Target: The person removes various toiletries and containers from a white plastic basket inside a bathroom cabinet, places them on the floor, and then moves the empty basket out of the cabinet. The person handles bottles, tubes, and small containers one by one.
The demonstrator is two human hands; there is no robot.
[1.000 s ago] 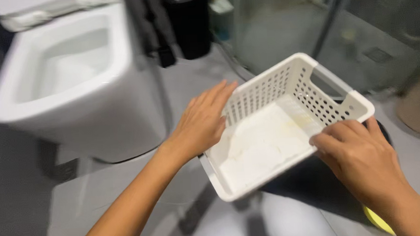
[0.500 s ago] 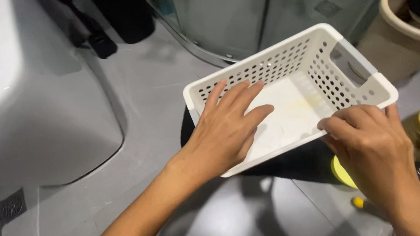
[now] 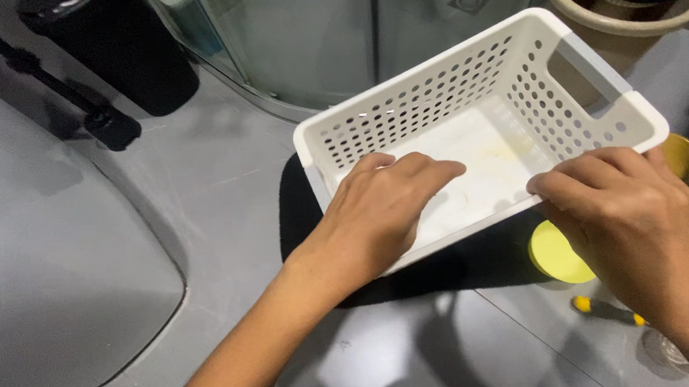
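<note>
— Status? Your left hand (image 3: 378, 215) lies flat inside the basket (image 3: 469, 142); your right hand (image 3: 633, 216) pinches its near rim, holding it tilted above the mat (image 3: 476, 261).
— Next? Wiping in hand, I judge; keep that grip firm.

- A home bathroom, seen from above.
- The white toilet (image 3: 56, 299) bulges in at the left edge (only its curved outer side shows).
- A curved glass shower enclosure (image 3: 311, 36) stands at the top, with a floor drain (image 3: 468, 1) visible behind the glass.
- A black bin (image 3: 125, 59) sits beside the enclosure.
- The grey tiled floor (image 3: 223, 169) runs throughout.
</note>
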